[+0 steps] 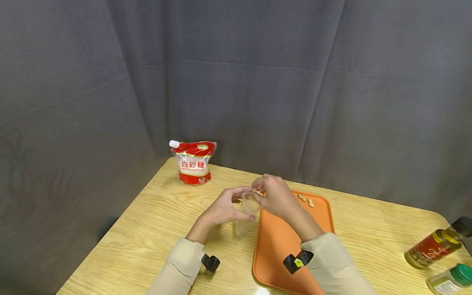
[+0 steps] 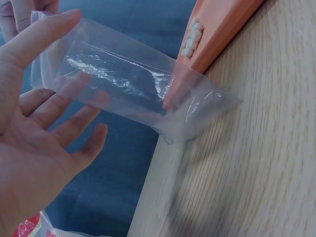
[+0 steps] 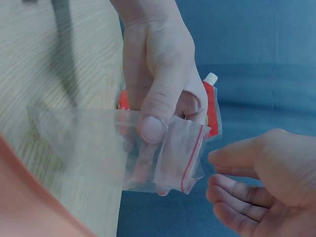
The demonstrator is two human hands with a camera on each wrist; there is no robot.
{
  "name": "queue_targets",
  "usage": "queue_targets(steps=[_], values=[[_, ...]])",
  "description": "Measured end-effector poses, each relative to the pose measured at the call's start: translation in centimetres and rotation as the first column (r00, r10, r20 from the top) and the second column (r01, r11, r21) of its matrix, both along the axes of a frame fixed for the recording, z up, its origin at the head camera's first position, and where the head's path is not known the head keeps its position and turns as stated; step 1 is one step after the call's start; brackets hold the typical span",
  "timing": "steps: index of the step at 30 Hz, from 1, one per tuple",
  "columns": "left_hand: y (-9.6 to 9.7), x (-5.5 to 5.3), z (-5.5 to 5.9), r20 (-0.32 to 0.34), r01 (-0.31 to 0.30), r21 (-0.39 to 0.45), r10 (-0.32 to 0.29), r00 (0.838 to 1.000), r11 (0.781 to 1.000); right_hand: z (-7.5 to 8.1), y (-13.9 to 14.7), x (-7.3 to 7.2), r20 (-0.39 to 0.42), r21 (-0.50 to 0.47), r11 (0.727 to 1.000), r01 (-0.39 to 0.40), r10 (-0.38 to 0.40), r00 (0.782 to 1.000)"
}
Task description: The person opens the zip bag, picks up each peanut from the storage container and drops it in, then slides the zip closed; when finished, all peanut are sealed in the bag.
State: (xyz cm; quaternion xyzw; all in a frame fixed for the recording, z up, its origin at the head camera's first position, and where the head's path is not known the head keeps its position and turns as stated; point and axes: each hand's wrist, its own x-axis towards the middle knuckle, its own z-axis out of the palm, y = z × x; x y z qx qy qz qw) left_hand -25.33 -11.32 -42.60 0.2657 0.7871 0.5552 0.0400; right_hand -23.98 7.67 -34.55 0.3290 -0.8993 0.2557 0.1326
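Here, a wooden table carries an orange tray, with a red-and-white sugar pouch standing well to the tray's left. Just left of the tray, the left hand grips a clear plastic bag, mouth upward; the right hand, fingers bent, is at that mouth, whether pinching it I cannot tell. Peanuts lie at the tray's far end.

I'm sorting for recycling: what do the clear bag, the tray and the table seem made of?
Clear bag: thin, glossy plastic film, see-through with shiny creases.
Tray: probably hard plastic, smooth; even orange with a raised rim.
Table: pale wood or wood-look laminate; grain shows, but which is unclear.
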Motion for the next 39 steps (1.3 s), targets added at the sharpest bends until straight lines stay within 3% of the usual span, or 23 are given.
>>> queue_targets(steps=[14, 27, 32, 39], values=[[0.3, -0.1, 0.4, 0.008, 0.008, -0.017, -0.008, 1.0, 1.0, -0.1, 0.4, -0.1, -0.021, 0.014, 1.0, 0.017, -0.016, 1.0], [-0.2, -0.2, 0.4, 0.01, 0.027, 0.02, -0.027, 1.0, 0.999, -0.8, 2.7, -0.8, -0.001, 0.093, 0.977, 0.193, -0.194, 0.981], [-0.3, -0.2, 0.1, 0.01, 0.043, 0.028, -0.043, 0.999, 0.999, -2.1, 3.8, -1.4, 0.043, 0.134, 0.96, 0.244, -0.251, 0.967], [-0.3, -0.2, -0.2, 0.02, 0.038, 0.034, -0.039, 0.999, 0.999, -5.3, 5.8, -2.3, 0.103, 0.176, 0.946, 0.271, -0.291, 0.951]])
